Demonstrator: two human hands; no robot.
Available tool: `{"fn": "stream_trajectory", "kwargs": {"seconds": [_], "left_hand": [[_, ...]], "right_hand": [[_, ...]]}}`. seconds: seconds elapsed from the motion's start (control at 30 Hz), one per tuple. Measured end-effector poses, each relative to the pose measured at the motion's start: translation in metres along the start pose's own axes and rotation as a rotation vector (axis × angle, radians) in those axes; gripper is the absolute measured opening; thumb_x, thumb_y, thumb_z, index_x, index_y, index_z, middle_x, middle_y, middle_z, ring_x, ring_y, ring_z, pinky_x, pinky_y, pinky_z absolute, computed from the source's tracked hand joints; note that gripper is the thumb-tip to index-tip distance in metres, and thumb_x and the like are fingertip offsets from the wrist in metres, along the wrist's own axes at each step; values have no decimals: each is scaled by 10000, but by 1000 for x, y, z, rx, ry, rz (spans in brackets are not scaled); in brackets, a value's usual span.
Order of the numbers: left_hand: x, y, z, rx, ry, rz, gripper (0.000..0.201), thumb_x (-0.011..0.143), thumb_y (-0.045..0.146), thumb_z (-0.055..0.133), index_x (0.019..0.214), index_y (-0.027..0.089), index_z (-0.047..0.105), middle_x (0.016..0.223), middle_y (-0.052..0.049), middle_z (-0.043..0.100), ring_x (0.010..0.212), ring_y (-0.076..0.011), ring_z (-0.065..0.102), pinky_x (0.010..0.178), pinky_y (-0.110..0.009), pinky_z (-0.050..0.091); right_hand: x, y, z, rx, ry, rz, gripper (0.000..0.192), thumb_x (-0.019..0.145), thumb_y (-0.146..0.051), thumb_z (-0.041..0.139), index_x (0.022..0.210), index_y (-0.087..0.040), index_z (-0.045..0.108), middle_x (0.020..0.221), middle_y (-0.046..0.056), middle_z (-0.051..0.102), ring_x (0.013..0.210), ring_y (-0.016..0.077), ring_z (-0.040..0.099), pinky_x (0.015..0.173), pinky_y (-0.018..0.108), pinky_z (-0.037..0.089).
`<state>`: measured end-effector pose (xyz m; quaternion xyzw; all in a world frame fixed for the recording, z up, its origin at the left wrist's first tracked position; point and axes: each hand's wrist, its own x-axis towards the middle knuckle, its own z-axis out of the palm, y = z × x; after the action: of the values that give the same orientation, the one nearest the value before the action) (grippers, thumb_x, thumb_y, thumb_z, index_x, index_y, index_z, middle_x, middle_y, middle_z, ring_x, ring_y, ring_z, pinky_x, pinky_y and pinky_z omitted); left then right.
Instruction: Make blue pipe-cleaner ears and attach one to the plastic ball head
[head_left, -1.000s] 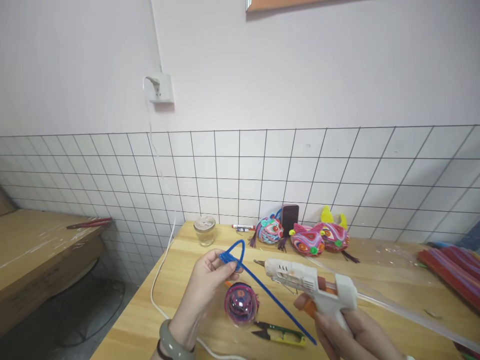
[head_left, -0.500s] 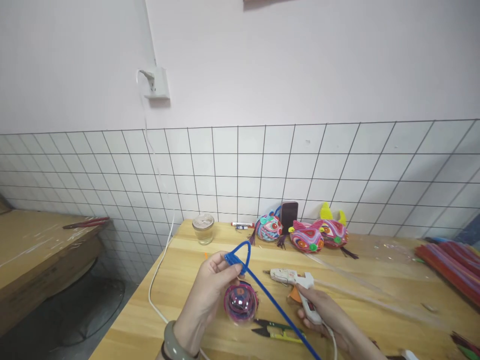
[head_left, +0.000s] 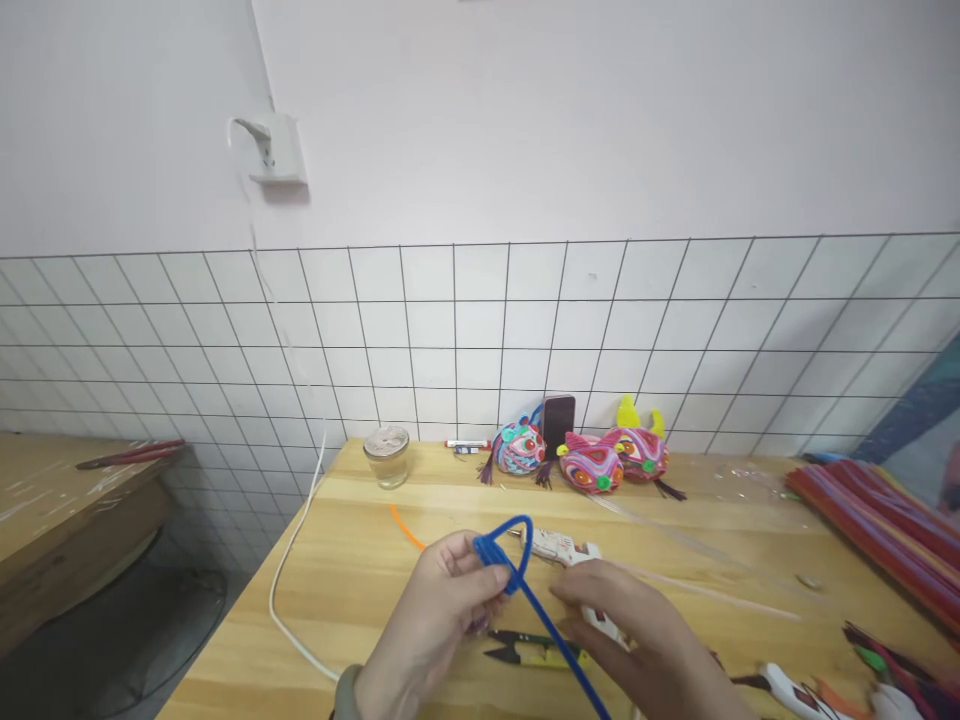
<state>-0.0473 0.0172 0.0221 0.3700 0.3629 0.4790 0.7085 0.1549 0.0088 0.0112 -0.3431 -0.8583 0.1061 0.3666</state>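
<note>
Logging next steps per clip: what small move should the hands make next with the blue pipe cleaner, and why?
Probably the right hand should pinch the blue pipe cleaner just below its loop. The left hand already pinches the loop, and the right hand sits beside the free tail.

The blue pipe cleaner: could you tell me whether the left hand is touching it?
Touching. The head view shows the left hand pinching the blue pipe cleaner at its loop.
</note>
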Motion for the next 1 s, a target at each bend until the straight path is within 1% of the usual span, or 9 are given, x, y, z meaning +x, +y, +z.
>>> {"fn": "stream_trajectory", "kwargs": {"seconds": [0.1,0.33,0.4,0.57,0.63,0.7,0.77,0.9,1.0], "left_hand": [[-1,-4,8,26,-6,-26,131,609,180,715,667,134,606,571,-10,612,490,-75,518,490,-177,370],[-1,-8,13,31,-2,-33,151,586,178,728,673,125,617,600,-16,625,517,-80,524,523,-185,390],[1,-7,8,44,18,-40,154,593,192,724,678,128,613,582,-13,624,493,-80,523,502,-185,384],[7,4,-7,44,127,49,218,545,209,756,687,124,614,580,-4,628,483,-84,535,502,-193,402],[8,8,-11,44,150,60,233,536,206,762,698,123,617,602,-5,635,505,-88,549,521,-197,415],[8,8,-11,47,134,59,220,550,205,754,698,123,613,592,-1,629,500,-85,545,518,-197,412],[8,4,-10,52,85,52,198,574,209,739,694,123,606,568,5,615,480,-80,530,501,-194,399],[10,-10,-4,96,21,2,182,599,220,721,693,128,595,559,-1,614,440,-64,496,461,-180,362],[9,-16,0,133,5,-14,184,586,219,727,678,132,594,558,3,617,411,-43,459,442,-166,340]], "right_hand": [[0,-11,-3,-88,17,-127,217,831,-154,494,1024,-235,553,860,58,671,788,160,629,692,223,503],[-1,-15,1,-257,32,-154,188,869,-174,431,953,-220,593,800,54,679,665,152,623,602,241,477],[-2,-8,1,-243,49,-99,199,879,-184,408,895,-218,604,772,48,673,670,149,620,606,239,472],[-4,22,-7,-268,-28,271,169,849,-216,453,776,-216,606,712,32,656,635,158,622,559,234,477],[-4,28,-8,-252,-57,334,156,839,-219,472,763,-217,608,716,30,656,644,165,627,567,244,485],[-4,25,-4,-211,-75,299,120,833,-217,489,794,-213,602,728,27,655,653,162,626,587,248,488],[-4,15,2,-187,-59,190,90,832,-219,498,866,-206,581,758,33,656,679,160,624,608,248,489],[-4,-6,12,-240,24,-66,155,869,-183,434,984,-204,536,840,65,667,741,162,622,645,252,483],[-4,-11,13,-295,8,-143,196,897,-176,379,1007,-204,538,844,68,666,716,154,617,629,245,473]]}}
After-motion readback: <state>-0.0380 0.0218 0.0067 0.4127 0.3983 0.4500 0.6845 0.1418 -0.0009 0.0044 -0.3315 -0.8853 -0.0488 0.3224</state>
